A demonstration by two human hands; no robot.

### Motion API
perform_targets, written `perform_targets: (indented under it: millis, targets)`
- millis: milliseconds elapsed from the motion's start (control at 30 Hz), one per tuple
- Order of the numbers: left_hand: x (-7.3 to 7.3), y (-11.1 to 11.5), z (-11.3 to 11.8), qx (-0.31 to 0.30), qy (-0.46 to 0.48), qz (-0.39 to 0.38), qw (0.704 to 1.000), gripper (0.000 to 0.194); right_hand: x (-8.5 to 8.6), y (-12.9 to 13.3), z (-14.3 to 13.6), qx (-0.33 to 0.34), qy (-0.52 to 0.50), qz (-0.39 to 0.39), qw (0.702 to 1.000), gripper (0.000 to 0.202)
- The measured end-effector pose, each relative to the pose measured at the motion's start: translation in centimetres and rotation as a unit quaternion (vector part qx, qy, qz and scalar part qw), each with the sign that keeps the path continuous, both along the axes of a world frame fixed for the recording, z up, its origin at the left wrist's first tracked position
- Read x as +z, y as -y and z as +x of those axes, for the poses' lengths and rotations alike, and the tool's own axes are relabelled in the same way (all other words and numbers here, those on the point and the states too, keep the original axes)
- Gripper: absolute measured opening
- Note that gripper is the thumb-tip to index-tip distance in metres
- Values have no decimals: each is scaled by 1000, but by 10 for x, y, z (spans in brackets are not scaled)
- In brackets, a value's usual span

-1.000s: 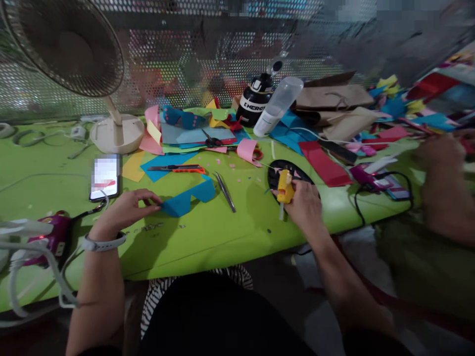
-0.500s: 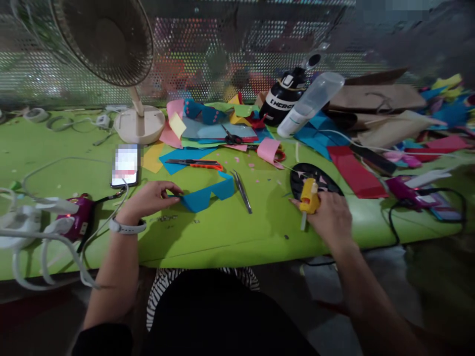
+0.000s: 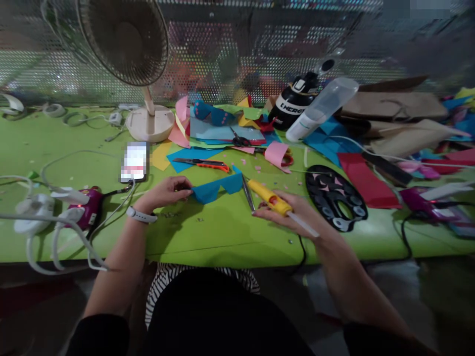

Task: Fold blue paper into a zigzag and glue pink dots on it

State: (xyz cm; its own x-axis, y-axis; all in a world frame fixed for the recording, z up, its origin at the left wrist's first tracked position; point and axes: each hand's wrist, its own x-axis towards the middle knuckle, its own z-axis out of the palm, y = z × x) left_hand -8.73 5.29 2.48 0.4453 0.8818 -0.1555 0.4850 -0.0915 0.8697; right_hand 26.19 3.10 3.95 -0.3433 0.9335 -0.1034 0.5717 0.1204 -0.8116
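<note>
Blue paper glasses (image 3: 217,190) stand on the green table, their left end pinched between the thumb and fingers of my left hand (image 3: 168,192). My right hand (image 3: 287,215) is wrapped round a yellow hot glue gun (image 3: 272,199), its nozzle pointing up and left toward the paper. A clear glue stick (image 3: 304,225) sticks out of the gun's back end. Metal tweezers (image 3: 248,193) lie between the paper glasses and my right hand. To the right of that hand lies a black palette-shaped tray (image 3: 332,195) with small pink pieces on it.
An orange box cutter (image 3: 208,164), black scissors (image 3: 241,140) and coloured paper lie behind the paper glasses. A phone (image 3: 134,161), a fan (image 3: 150,123) and a purple power strip (image 3: 87,207) are at left. A black bottle (image 3: 291,106) stands at the back; a red strip (image 3: 365,180) lies right.
My right hand has moved left from beside the black tray, lifting the glue gun and turning its nozzle toward the paper glasses. My left hand still holds their end. The view has shifted slightly.
</note>
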Motion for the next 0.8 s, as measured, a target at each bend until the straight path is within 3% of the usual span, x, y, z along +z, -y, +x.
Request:
perform_targets:
  millis: [100,167,367,500,633,800]
  targets:
    - [-4,-2,-3,3,-1,7,1000,25,7,-11,-25,136,-81,-87,983,43]
    - [-5,-3,-4,9,5,-3,1000,25,7,-17,-41,162,-113,-97,975,41]
    - [-7,-2,-2,28,37,-37,998,19,-13,-13,-71,114,-115,-62,985,25]
    - [-8,-2,0,21,70,-57,996,17,-28,-8,-75,83,-141,-73,984,33]
    - [-13,-4,2,9,81,-37,996,17,-28,-9,-76,77,-153,-149,974,46]
    - [-15,-5,1,-3,60,-28,998,20,-22,-7,-81,80,-149,-182,969,50]
